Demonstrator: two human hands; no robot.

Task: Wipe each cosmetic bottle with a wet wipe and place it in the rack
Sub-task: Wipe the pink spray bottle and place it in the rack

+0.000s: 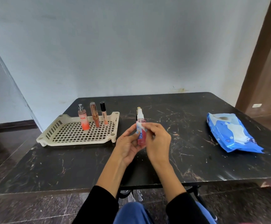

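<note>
My left hand [128, 146] holds a pink spray bottle [141, 135] with a white nozzle upright above the middle of the table. My right hand [157, 139] pinches a small white wet wipe [142, 126] against the bottle's upper body. Behind the bottle a small bottle with a pale cap [139, 109] stands on the table, mostly hidden. The beige perforated rack [76, 135] lies at the left and holds three upright items: an orange-pink perfume bottle [83, 118], a copper tube [95, 116] and a black-capped lip gloss [104, 114].
A blue pack of wet wipes [233, 135] lies at the right of the dark marble table [66, 167]. A pale wall stands close behind the table. My lap in blue trousers shows below the near edge.
</note>
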